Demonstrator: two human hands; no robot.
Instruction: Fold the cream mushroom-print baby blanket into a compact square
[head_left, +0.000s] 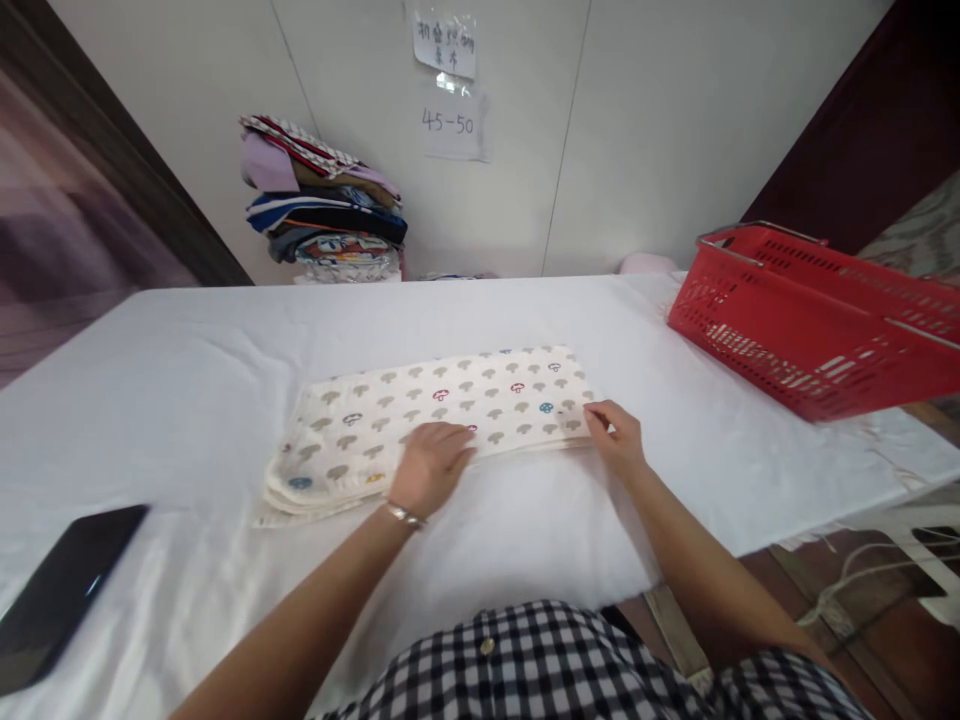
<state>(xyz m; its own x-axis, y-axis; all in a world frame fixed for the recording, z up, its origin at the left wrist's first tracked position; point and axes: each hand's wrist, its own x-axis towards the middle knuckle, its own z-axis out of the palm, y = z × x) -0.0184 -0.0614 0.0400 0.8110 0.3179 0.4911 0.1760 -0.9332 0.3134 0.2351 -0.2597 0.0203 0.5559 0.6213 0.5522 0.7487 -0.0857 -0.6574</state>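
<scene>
A cream cloth with a mushroom print (450,400) lies folded into a long strip on the white table (187,350). My left hand (429,465) rests on the cloth's near edge around its middle, fingers curled against the fabric. At the strip's right end my right hand (616,435) pinches the near corner of the cloth between its fingers. A bracelet sits on my left wrist.
A red plastic basket (817,320) stands tilted at the table's right end. A dark phone (60,590) lies at the near left. A pile of folded fabrics (322,205) is stacked against the back wall. Paper notes hang on the wall.
</scene>
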